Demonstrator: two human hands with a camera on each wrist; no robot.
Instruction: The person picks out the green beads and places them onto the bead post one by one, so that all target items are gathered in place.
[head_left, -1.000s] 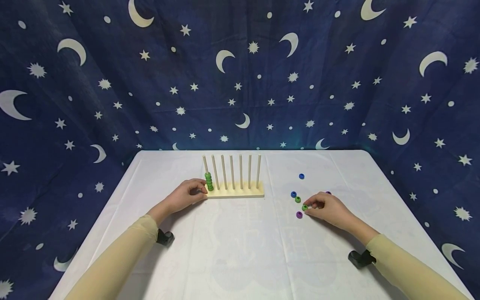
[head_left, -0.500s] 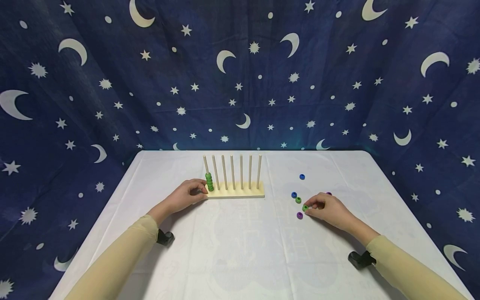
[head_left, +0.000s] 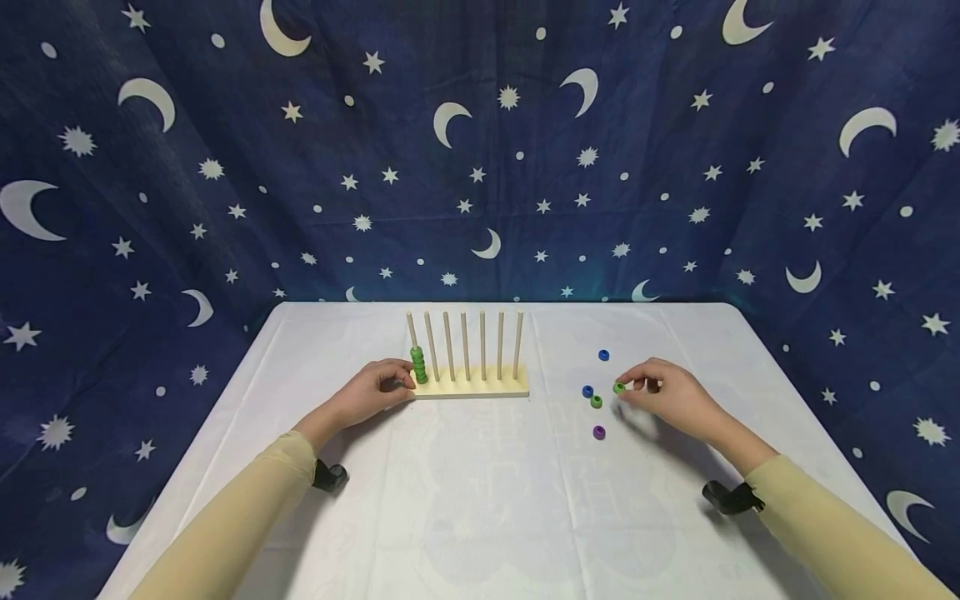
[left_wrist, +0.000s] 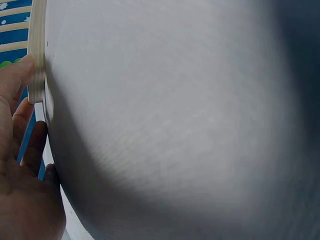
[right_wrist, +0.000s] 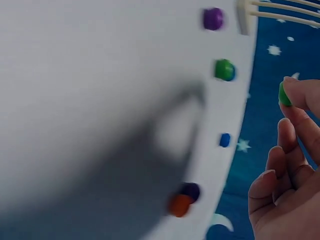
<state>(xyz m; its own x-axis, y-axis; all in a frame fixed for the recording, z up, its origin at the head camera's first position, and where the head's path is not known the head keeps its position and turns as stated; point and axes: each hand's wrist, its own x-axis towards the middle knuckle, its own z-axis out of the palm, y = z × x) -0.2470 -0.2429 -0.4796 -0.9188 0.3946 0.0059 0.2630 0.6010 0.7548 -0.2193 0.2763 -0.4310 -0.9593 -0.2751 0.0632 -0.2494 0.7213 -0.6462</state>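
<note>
A wooden peg stand (head_left: 472, 387) has a row of upright rods, with several green beads (head_left: 418, 365) stacked on the leftmost one. My left hand (head_left: 372, 388) grips the stand's left end, thumb on the front edge; the left wrist view shows the thumb against the base (left_wrist: 37, 50). Between thumb and fingertip, my right hand (head_left: 670, 397) pinches a green bead (head_left: 618, 388), held above the cloth. That bead (right_wrist: 284, 94) is partly covered by the thumb in the right wrist view. Left of this hand lie another green bead (head_left: 596, 402), a blue bead (head_left: 587, 391) and a purple bead (head_left: 599, 432).
Farther back on the white table (head_left: 480, 500) lies a second blue bead (head_left: 603, 355). An orange bead (right_wrist: 179, 205) and a dark purple bead (right_wrist: 190, 192) show in the right wrist view. A blue curtain (head_left: 480, 150) hangs behind the table.
My right hand has lifted the green bead off the table, moving up and slightly right. The left hand and the peg stand have stayed in place.
</note>
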